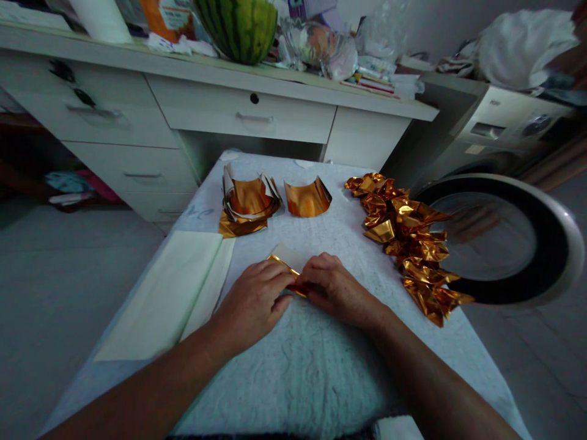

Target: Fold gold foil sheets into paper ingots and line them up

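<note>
Between my two hands lies a small sheet of gold foil paper, white on one face, with a folded gold edge. My left hand pinches that edge from the left, thumb and fingers nearly together. From the right, my right hand grips the same sheet, its fingertips curled over the fold. Beyond my hands stands a stack of curled gold foil sheets, and beside it one single curled foil sheet. Several folded gold foil pieces are heaped to the right.
Pale paper sheets lie on the left of the cloth-covered table. A white desk stands behind, bearing a cut watermelon and clutter. At right, the open round door of a washing machine reaches close to the table.
</note>
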{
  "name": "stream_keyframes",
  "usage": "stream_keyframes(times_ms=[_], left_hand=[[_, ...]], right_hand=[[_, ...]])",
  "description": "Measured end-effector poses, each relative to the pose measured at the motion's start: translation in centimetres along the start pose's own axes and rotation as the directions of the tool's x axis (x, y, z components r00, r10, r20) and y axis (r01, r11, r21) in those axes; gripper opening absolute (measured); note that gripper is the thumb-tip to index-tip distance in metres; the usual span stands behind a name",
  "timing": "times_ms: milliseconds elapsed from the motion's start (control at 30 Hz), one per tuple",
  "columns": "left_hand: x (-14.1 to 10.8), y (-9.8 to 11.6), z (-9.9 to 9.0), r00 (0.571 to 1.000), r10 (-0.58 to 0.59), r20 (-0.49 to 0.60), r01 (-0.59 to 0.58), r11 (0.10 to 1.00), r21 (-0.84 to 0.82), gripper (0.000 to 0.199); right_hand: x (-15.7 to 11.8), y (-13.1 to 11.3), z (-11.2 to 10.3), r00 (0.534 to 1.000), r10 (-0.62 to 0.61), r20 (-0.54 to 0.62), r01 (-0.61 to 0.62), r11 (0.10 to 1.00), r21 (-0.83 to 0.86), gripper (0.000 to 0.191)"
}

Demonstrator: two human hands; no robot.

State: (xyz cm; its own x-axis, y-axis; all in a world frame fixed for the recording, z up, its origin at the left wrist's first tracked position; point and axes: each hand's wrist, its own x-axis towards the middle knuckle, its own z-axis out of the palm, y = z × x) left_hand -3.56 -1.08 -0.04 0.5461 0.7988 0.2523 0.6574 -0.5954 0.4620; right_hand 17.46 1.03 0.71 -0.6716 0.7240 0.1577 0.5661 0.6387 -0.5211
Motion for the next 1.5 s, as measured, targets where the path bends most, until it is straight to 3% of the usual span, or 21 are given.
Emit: stream_keyframes(times_ms=[233, 600, 1233, 1500], left_hand=[[0.2, -0.2, 0.5, 1.0, 0.012, -0.012, -0.012, 1.0, -0.014, 0.013], [0.6, 0.5, 0.6, 0.988, -0.15, -0.021, 0.147, 0.983, -0.113, 0.01], [0.6, 0.4, 1.3, 0.971, -0.231, -0.052, 0.216, 0.954, -0.207, 0.008], [0.7, 0.7, 1.1, 0.973, -0.219, -0.077, 0.205, 0.967, -0.154, 0.01]], right_hand=[[-0.1, 0.1, -0.4, 0.998, 0.058, -0.014, -0.057, 0.997, 0.05, 0.006], [-0.1, 0.3, -0.4, 0.986, 0.166, -0.01, -0.165, 0.983, 0.083, 0.007], [0.1, -0.2, -0.5, 0.977, 0.212, 0.008, -0.212, 0.977, 0.028, 0.007], [0.3, -0.1, -0.4, 0.978, 0.208, -0.004, -0.208, 0.978, 0.018, 0.011]])
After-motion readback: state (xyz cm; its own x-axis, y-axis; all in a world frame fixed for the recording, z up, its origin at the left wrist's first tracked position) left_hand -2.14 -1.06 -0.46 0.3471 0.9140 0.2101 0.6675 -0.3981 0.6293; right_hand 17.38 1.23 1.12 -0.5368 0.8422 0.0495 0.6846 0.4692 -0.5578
